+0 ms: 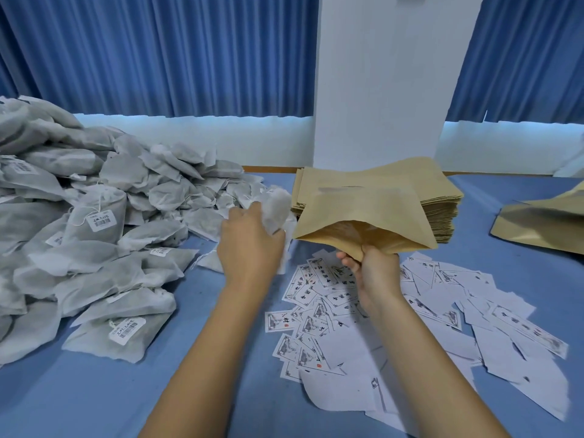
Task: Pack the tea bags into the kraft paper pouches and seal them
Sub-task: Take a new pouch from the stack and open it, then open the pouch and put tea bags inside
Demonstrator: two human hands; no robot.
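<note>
Forearms (202, 358) nearest, bare, rising from bottom edge over blue table (94, 399). Far left: big loose heap of tea bags (79, 232), white mesh, strings and barcode tags, piled on table and running off left edge. Left hand (249, 245) raised just right of heap, fingers curled round one tea bag (276, 207); bag bunched, sticking out above fist, just beside pouch mouth, not yet inside. Centre: kraft pouch (363, 213) held up off table, mouth gaping toward camera, inside visible, looks empty. Right hand (376, 273) beneath it, pinching lower lip of mouth between thumb and fingers. Behind pouch: tall stack of flat pouches (442, 197) on table, partly hidden. Below hands and rightward: scattered printed labels (426, 311), some face down. Far right: another lying pouch (543, 222) on table, cut by frame edge; filled or not, cannot tell. Backdrop: blue curtain (158, 52), white pillar (385, 74).

Step in hand, as judged: loading, bag about to enter pouch; sealing not begun for this one. Next move likely calls for: keep mouth spread with right hand, steer bunched bag rightward into opening, push deep enough to clear top strip, keep string and tag off seal line. Count per pouch not readable from this view
</note>
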